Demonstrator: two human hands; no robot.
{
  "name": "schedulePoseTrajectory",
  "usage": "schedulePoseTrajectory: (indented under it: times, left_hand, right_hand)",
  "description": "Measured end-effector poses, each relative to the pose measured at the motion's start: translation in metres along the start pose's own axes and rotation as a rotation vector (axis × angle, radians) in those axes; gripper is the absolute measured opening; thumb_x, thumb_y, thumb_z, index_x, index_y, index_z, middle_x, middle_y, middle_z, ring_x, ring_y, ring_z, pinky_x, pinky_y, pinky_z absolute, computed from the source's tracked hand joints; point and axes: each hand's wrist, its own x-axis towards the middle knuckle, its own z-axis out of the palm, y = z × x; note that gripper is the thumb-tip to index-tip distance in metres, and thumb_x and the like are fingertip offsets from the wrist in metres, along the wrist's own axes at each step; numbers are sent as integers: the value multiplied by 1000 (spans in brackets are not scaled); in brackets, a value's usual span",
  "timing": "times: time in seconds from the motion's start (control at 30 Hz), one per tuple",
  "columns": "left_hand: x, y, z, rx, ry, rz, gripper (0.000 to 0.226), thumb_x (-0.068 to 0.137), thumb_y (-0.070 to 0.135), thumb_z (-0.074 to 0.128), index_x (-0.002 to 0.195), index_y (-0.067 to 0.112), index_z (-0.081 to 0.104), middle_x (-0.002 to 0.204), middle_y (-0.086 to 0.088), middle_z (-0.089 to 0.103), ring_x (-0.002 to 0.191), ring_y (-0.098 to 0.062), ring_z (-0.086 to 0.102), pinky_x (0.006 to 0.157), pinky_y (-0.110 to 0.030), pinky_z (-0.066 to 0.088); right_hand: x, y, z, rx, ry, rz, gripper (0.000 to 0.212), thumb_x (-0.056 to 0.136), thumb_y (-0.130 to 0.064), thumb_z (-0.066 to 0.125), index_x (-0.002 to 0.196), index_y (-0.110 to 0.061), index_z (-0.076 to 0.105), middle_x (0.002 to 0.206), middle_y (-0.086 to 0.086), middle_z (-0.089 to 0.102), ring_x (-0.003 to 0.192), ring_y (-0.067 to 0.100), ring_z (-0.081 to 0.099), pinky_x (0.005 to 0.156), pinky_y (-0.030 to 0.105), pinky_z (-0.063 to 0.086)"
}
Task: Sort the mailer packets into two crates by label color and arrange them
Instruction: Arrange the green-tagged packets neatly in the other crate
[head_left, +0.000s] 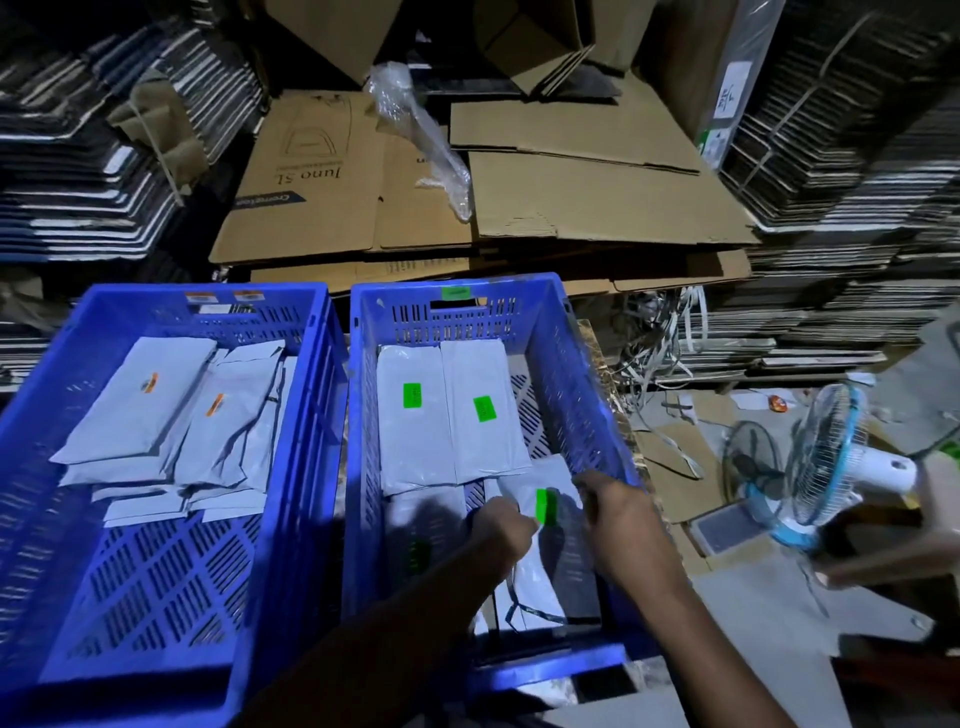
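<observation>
Two blue crates stand side by side. The left crate holds several grey mailer packets with orange labels piled at its far end. In the right crate, two green-label packets lie flat side by side at the far end, and another lies in shadow at the near left. Both my hands hold one more green-label packet at the crate's near right: my left hand grips its left edge and my right hand its right edge by the crate wall.
Flattened cardboard boxes and a crumpled plastic wrap lie behind the crates. Stacks of flat dark cartons rise left and right. A small white-and-blue fan and loose straps sit on the floor to the right.
</observation>
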Motion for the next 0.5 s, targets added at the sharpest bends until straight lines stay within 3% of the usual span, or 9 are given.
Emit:
schedulePoseTrajectory:
  times: [0.07,0.13,0.17,0.23,0.3,0.37,0.43,0.5]
  left_hand:
    - [-5,-1,-11,-18,16,72,38,86,37,65,66,14,43,76,-23,53,84,-37,64,61,-29,36]
    - [-21,2,-29,-43,-25,157,35,90,31,64,73,3,51,64,-14,41,78,-35,61,61,-32,36]
    - [-28,3,-38,-58,-40,187,29,94,24,62,80,-2,57,63,-10,41,75,-31,59,60,-26,36]
    - [-38,4,-54,-210,-54,201,20,90,18,66,87,-1,63,75,-11,59,72,-26,60,60,-19,41]
    - [-40,0,-64,-374,-105,254,26,76,24,72,94,6,70,92,-14,72,87,-30,68,82,-35,53]
    - [-40,-5,-70,-507,-177,269,34,69,25,74,99,8,72,100,-14,74,93,-27,69,91,-44,52]
    - [-44,-6,-76,-575,-187,255,26,71,18,74,95,7,71,89,-6,76,81,-14,69,78,-31,54]
    - [-45,-7,-79,-681,-195,257,7,83,8,70,90,9,69,77,0,75,69,-10,68,66,-21,54]
  right_hand:
    - [-2,-1,-10,37,42,-26,20,95,-15,55,109,-16,69,91,15,73,85,32,68,69,36,49]
    - [-2,2,-15,65,52,-55,21,96,-19,55,112,-16,68,94,16,73,87,32,68,71,38,53]
    - [-1,4,-13,80,39,-49,21,96,-23,55,114,-18,65,96,14,73,89,31,68,73,39,53]
    - [3,6,-7,126,-39,3,27,97,-38,53,118,-22,58,101,9,73,94,30,68,78,40,53]
    - [6,5,2,213,-132,72,33,96,-49,52,120,-27,53,101,0,70,98,26,66,79,35,49]
    - [9,0,9,444,-201,129,26,96,-38,60,118,-25,55,102,-7,68,99,18,65,80,32,48]
    - [12,-3,17,679,-188,174,21,92,-20,68,113,-18,63,105,-4,73,98,18,69,85,38,55]
    - [17,-4,21,763,-132,136,27,87,-10,73,112,-17,65,100,-2,76,95,21,72,84,42,57]
